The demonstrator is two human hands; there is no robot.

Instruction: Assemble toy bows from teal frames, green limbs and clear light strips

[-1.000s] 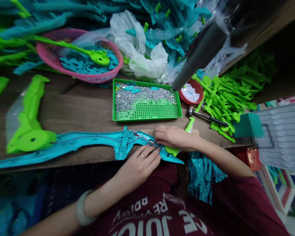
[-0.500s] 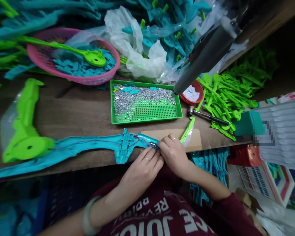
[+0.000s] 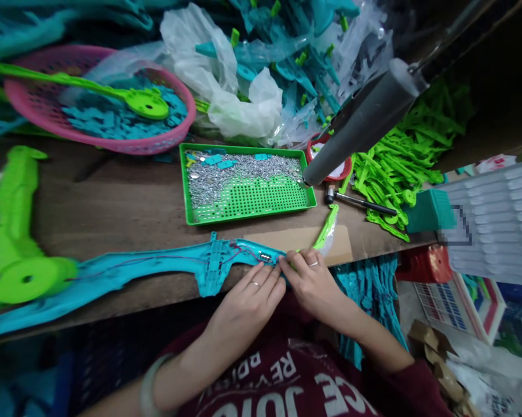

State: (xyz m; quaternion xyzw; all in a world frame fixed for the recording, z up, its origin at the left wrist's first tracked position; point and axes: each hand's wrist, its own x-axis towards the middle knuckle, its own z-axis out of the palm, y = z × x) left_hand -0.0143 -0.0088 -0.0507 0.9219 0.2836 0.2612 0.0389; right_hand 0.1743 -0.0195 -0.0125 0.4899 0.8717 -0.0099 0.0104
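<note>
A long blue plastic shell [image 3: 156, 264] lies hollow side up along the table's front edge. Thin reddish wires run inside it to a small silvery metal part [image 3: 265, 256] near its right end. My left hand [image 3: 249, 295], ringed, has its fingers together on the shell's lower edge, just below that part. Gripping the right end is my right hand [image 3: 315, 281], its fingertips pressed into the shell; whatever small piece they may pinch is hidden. A bright green piece [image 3: 30, 272] covers part of the shell's left stretch.
A green tray [image 3: 252, 213] of small screws and blue bits stands behind the shell. To its right are a hammer [image 3: 365, 204] and a pile of green parts [image 3: 386, 156]. A pink basket [image 3: 113, 147] sits back left. One grey post [image 3: 356, 127] slants over the table.
The view has shifted, so things at the left sit further left. My right hand's fingers have moved slightly along the shell's end, uncovering more of it; my left hand stays on its edge.
</note>
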